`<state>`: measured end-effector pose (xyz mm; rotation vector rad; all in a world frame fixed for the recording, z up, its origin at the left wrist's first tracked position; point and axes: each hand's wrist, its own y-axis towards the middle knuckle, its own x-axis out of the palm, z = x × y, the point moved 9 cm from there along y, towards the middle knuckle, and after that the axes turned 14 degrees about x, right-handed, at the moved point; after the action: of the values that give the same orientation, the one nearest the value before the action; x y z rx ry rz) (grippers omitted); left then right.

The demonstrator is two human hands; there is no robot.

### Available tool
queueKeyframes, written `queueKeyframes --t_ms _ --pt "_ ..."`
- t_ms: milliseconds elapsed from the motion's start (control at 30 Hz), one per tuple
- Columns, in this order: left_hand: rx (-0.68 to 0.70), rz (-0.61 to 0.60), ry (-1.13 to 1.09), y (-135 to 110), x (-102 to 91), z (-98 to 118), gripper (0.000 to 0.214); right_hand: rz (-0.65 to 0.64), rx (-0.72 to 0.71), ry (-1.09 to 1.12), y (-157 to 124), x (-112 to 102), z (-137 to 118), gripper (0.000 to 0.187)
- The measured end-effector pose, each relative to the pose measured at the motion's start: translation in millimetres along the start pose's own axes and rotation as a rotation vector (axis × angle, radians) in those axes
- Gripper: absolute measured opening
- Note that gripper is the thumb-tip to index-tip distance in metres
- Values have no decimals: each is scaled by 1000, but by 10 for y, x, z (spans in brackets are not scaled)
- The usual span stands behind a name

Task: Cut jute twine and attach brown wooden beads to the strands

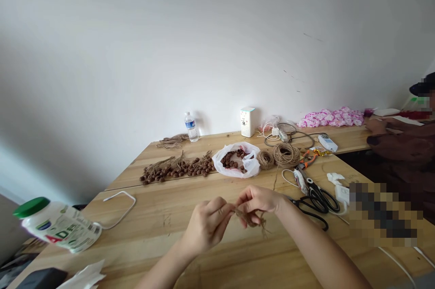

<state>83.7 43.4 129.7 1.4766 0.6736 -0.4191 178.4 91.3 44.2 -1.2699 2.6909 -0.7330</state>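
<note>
A short bundle of brown twine (250, 219) stretches between my two hands above the wooden table. My left hand (210, 223) pinches one end of it, with the fingers curled. Around the other part close the fingers of my right hand (256, 203), and frayed ends hang below them. Beyond my hands sits a white plastic bag (220, 169) of round brown beads (233, 161). Right of the bag lie a small ball of twine (265, 159) and a larger ball of twine (286, 155). Bunches of beads on twine (176, 167) lie left of the bag.
Black-handled scissors (317, 196), orange-handled pliers (308, 160) and cables lie on the right. A white bottle with a green lid (64, 225) leans at the left. At the back stand a water bottle (191, 128) and a white box (248, 122). A person (401, 144) sits at far right.
</note>
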Motion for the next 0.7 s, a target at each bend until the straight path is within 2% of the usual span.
queueKeyframes --t_ms 67,133,233,300,367,433,467,533,567,600,633,667,700 --pt "-150 118 -122 -15 -109 -143 22 81 15 -126 21 -129 44 26" --pt "-320 226 -194 -80 -196 -325 18 236 43 -285 28 -349 87 24" --pt "-593 340 -236 -275 -243 -615 18 636 14 -552 -102 -803 19 23" --pt "-770 413 -274 -447 -226 -785 22 859 -20 -645 -256 -1036 -47 21" --pt "-904 475 -321 -593 -185 -902 28 1005 -44 -667 -401 -1169 -98 18" --pt "-986 495 -357 -674 -133 -962 32 1146 -77 -686 -542 -1177 -185 14" --pt "-1007 490 -366 -686 -112 -972 32 1207 -120 -698 -599 -1110 -252 15" --pt "-1010 459 -357 -664 -86 -959 30 1233 -282 -732 -634 -799 -411 21" --pt "-999 441 -344 -638 -80 -940 27 1181 -425 -760 -614 -546 -499 21" --pt "-982 426 -331 -608 -76 -916 25 1066 -555 -780 -553 -263 -553 18" --pt "-966 415 -323 -578 -71 -890 23 932 -604 -799 -447 -3 -551 15" --pt "-954 407 -321 -554 -64 -864 22 855 -626 -827 -358 217 -530 13" --pt "-947 400 -327 -534 -51 -840 21 873 -650 -873 -312 378 -511 13"
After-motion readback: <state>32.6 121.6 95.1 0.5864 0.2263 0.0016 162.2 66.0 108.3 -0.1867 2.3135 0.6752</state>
